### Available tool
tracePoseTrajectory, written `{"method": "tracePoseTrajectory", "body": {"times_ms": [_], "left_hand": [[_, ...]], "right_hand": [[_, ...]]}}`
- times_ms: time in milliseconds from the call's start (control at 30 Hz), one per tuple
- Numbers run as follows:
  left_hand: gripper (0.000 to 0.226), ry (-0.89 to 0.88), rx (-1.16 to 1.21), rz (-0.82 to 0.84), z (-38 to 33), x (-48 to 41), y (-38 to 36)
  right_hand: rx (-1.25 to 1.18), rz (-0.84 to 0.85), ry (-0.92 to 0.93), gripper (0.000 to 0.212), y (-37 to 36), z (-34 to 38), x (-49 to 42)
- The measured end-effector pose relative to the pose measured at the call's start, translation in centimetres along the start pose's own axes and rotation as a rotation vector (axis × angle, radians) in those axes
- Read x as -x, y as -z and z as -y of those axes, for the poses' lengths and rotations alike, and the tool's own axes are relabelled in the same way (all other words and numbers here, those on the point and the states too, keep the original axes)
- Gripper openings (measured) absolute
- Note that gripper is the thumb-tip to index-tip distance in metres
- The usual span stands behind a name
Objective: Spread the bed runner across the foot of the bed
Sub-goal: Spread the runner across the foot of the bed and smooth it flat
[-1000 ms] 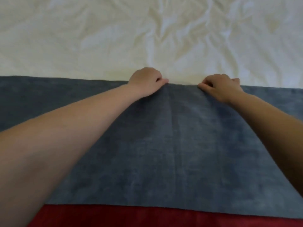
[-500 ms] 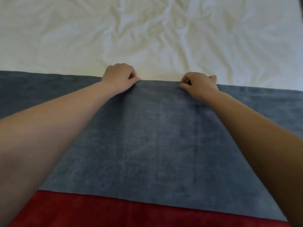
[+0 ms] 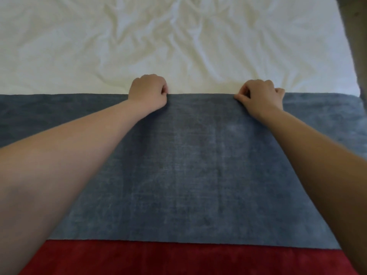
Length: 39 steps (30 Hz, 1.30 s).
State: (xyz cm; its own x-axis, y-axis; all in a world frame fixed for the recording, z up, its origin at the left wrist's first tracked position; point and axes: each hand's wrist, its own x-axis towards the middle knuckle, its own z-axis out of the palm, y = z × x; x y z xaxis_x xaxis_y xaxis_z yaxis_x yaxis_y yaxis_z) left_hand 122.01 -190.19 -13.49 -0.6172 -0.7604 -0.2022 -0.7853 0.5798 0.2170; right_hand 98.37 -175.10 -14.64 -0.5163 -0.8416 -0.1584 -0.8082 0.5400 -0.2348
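Fingers [image 3: 241, 98] of the right hand [image 3: 260, 97] and left hand [image 3: 148, 92] are curling closed, pinching the blue-grey bed runner's [image 3: 198, 165] far edge against the rumpled white sheet [image 3: 178, 40].

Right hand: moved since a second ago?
Yes. The right hand slid rightward along the bed runner's far edge, away from the left hand; the gap between them widened.

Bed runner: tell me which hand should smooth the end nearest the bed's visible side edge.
Right. The right hand pinches the bed runner far edge nearer that bed edge; the left hand grips farther away.
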Motion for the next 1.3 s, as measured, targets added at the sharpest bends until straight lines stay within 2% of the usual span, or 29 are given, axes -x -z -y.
{"method": "tracePoseTrajectory", "body": {"times_ms": [167,300,500,633,800,933,1300], "left_hand": [[0.015,-0.156,0.098,0.028,-2.4,-0.6,-0.3],[0.011,-0.229,0.145,-0.001,-5.9,-1.8,-1.8],[0.016,-0.171,0.066,-0.039,-8.8,-2.9,-2.9],[0.017,-0.16,0.092,-0.016,-9.5,-2.8,-3.1],[0.021,-0.234,0.206,0.04,-12.9,-3.9,-3.4],[0.012,-0.313,0.18,0.073,-16.6,-4.8,-4.4],[0.015,-0.229,0.111,0.075,-18.9,-4.9,-4.8]], "right_hand": [[0.246,-0.051,0.133,0.017,1.1,-4.3,0.9],[0.243,-0.082,0.09,0.016,1.6,-7.0,0.8],[0.204,-0.056,0.081,0.019,1.2,-8.1,-0.2],[0.179,-0.021,0.101,0.025,1.9,-10.1,-0.5],[0.244,-0.009,0.102,0.025,3.6,-14.9,-0.5],[0.275,0.007,0.096,0.024,4.3,-17.4,-0.6],[0.27,0.076,-0.073,0.029,3.7,-17.1,-1.6]]}}
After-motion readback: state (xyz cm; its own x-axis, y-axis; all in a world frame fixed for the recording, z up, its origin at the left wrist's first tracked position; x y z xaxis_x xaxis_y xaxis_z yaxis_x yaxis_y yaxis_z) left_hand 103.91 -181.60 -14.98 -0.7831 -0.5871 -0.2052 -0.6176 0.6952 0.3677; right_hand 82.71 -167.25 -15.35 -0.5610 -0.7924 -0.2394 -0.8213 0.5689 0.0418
